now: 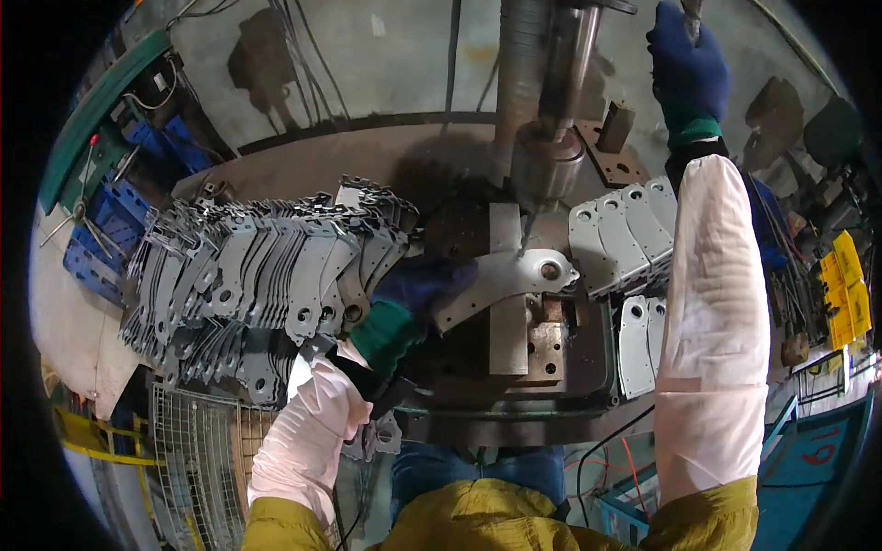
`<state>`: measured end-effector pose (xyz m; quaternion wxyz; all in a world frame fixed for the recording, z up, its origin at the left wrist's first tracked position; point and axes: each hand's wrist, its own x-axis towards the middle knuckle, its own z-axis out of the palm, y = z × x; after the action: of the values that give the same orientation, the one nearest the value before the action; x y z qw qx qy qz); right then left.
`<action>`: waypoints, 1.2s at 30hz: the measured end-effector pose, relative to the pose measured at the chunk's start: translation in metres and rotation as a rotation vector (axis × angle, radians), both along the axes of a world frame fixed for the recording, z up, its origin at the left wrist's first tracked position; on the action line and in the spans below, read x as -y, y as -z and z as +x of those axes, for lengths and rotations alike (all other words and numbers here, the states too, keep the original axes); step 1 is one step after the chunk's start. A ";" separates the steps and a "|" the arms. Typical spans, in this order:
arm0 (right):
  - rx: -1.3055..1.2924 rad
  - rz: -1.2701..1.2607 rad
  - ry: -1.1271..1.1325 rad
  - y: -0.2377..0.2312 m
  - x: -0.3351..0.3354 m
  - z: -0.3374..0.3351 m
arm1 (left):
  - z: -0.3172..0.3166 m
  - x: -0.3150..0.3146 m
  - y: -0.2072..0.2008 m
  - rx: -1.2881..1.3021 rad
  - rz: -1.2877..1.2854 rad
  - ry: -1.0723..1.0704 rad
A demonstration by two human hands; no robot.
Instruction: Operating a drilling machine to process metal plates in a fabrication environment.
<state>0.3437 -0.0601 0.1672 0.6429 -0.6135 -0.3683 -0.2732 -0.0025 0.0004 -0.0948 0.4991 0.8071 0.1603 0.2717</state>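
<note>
Metal workshop: drill press (542,165), stamped plates (266,266)

**Drill-press table and its load**

A round metal machine table (303,170) carries a dark fixture block (510,321) at its centre. A curved grey plate (501,280) lies across the block. At left rests a fanned heap of similar grey plates (266,275); at right, overlapping pale plates (625,234) lie in rows.

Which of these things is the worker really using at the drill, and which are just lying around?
In use:
left hand holding the curved metal plate
right hand on the lever
drill spindle

Lying about:
piled grey plates
stacked plates
blue crate
wire basket
</note>
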 end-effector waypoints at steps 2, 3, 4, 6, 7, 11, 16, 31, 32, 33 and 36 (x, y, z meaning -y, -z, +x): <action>-0.004 -0.015 0.001 -0.001 0.001 -0.002 | 0.006 -0.001 0.007 0.236 -0.252 0.078; -0.005 -0.023 0.004 0.000 0.001 -0.002 | 0.009 0.000 0.004 0.274 -0.385 0.077; -0.004 -0.034 0.062 0.002 0.001 -0.002 | 0.005 0.000 0.001 0.139 -0.522 -0.007; 0.004 -0.041 0.171 -0.002 0.002 -0.007 | 0.004 0.000 -0.005 0.132 -0.488 -0.023; 0.037 -0.055 0.207 -0.001 0.000 -0.004 | 0.007 0.001 -0.005 0.254 -0.325 0.047; 0.006 -0.163 0.132 0.001 0.007 0.013 | 0.013 0.014 -0.059 -0.290 -0.212 -0.034; -0.017 -0.219 0.014 0.000 0.022 0.003 | 0.011 0.009 -0.047 -0.468 0.255 -0.097; -0.245 -0.405 -0.325 -0.008 0.088 -0.019 | 0.018 -0.056 -0.024 -0.541 0.541 -0.125; -0.248 -0.409 -0.305 -0.009 0.085 -0.023 | 0.015 -0.067 -0.005 -0.444 0.524 -0.126; -0.252 -0.412 -0.291 -0.008 0.080 -0.027 | 0.009 -0.077 0.014 -0.350 0.511 -0.127; -0.221 -0.398 -0.287 -0.004 0.074 -0.019 | 0.011 -0.078 0.023 -0.193 0.567 -0.084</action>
<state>0.3246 -0.1338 0.1715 0.5780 -0.6955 -0.4257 -0.0329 0.0086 0.0787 -0.1173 0.2245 0.9291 0.1580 0.2479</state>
